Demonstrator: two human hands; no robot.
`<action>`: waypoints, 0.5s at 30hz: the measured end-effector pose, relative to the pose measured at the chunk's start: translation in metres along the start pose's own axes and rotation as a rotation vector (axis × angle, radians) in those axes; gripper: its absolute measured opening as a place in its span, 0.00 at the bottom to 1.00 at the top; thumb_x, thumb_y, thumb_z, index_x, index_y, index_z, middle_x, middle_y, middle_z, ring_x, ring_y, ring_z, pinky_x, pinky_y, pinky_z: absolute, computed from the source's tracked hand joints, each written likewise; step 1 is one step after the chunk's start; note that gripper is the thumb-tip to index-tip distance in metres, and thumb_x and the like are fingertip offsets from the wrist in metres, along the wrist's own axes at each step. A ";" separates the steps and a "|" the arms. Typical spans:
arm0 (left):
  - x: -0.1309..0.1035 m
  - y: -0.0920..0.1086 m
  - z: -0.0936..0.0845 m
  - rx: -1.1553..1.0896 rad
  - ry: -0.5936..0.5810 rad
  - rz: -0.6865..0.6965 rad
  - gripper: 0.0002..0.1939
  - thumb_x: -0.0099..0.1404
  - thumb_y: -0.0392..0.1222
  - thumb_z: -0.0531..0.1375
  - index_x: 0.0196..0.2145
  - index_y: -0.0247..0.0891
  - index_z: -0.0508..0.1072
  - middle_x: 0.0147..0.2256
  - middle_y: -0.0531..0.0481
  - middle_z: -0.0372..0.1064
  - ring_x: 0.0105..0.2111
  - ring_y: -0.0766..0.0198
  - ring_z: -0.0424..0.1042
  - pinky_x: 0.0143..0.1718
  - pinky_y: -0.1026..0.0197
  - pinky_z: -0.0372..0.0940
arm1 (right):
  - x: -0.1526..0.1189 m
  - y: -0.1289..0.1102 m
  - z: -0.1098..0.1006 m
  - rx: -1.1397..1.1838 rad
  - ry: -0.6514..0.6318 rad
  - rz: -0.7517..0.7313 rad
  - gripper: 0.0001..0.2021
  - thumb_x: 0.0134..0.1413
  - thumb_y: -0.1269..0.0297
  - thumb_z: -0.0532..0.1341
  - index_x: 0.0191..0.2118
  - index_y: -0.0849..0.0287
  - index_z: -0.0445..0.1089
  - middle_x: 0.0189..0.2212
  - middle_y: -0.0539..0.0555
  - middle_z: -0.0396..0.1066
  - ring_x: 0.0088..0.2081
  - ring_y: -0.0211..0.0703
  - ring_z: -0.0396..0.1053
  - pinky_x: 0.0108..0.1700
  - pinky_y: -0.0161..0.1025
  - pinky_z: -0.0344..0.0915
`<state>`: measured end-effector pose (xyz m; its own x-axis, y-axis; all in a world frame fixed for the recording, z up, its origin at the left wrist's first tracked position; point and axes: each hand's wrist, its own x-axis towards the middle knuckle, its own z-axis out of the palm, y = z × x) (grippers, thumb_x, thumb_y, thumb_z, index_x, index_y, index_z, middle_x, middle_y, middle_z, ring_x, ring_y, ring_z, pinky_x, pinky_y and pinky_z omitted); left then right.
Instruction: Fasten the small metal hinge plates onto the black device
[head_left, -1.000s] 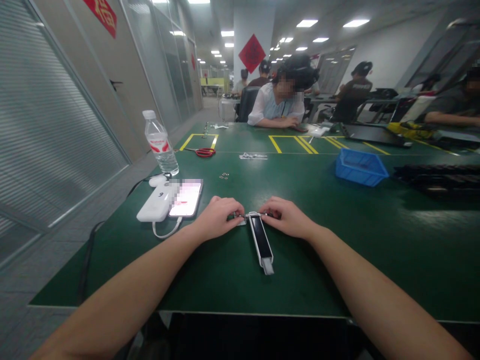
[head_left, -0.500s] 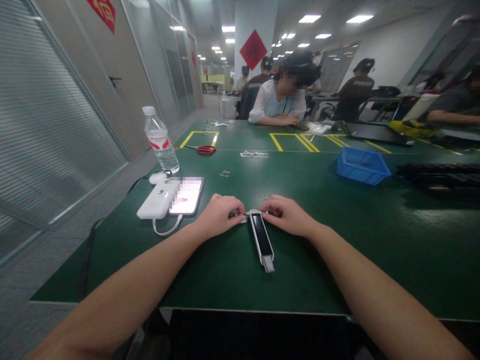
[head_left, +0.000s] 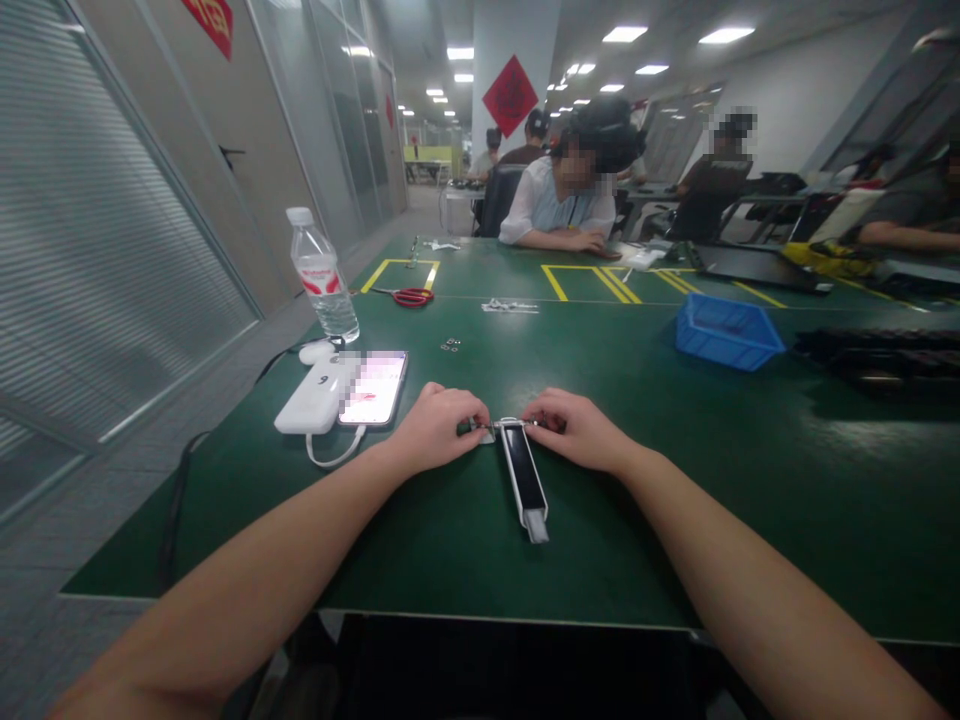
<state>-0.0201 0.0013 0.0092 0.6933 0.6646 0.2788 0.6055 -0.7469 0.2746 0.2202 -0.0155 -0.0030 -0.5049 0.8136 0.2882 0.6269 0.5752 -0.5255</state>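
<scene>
On table (head_left: 585, 565): at left, phone (head_left: 381, 388) right of power bank (head_left: 306, 402), with bottle (head_left: 324, 285) behind; at near centre, gadget (head_left: 523, 470); farther back, scissors (head_left: 412, 297) left, bin (head_left: 727, 340) right.

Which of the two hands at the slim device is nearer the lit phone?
The left hand: the lit phone lies on its side of the slim device, while the right hand is on the opposite side.

Green table (head_left: 600, 540), blue bin (head_left: 727, 335), red-handled scissors (head_left: 412, 297), yellow-striped tape (head_left: 553, 283).
</scene>
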 end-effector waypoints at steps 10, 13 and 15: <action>0.001 0.001 -0.003 0.014 -0.034 -0.078 0.06 0.62 0.43 0.58 0.35 0.39 0.72 0.38 0.51 0.71 0.41 0.59 0.69 0.40 0.58 0.52 | 0.000 -0.002 -0.001 0.004 -0.012 0.012 0.06 0.55 0.66 0.59 0.36 0.60 0.72 0.28 0.51 0.63 0.27 0.34 0.61 0.31 0.34 0.60; 0.001 0.001 -0.003 0.026 -0.033 -0.062 0.06 0.62 0.42 0.59 0.35 0.39 0.72 0.38 0.51 0.72 0.42 0.59 0.69 0.40 0.58 0.51 | 0.000 -0.002 -0.001 -0.001 -0.017 0.015 0.06 0.55 0.66 0.59 0.36 0.60 0.72 0.28 0.51 0.63 0.27 0.34 0.61 0.31 0.34 0.61; 0.001 0.000 -0.002 0.034 -0.033 -0.048 0.06 0.62 0.43 0.59 0.35 0.40 0.72 0.38 0.52 0.72 0.41 0.60 0.69 0.40 0.58 0.50 | 0.000 -0.001 -0.001 -0.004 -0.014 0.015 0.06 0.55 0.66 0.59 0.36 0.59 0.71 0.28 0.51 0.63 0.28 0.34 0.61 0.32 0.34 0.61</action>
<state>-0.0203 0.0015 0.0114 0.6752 0.6990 0.2356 0.6509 -0.7149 0.2556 0.2200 -0.0163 -0.0018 -0.5040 0.8207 0.2692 0.6363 0.5636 -0.5267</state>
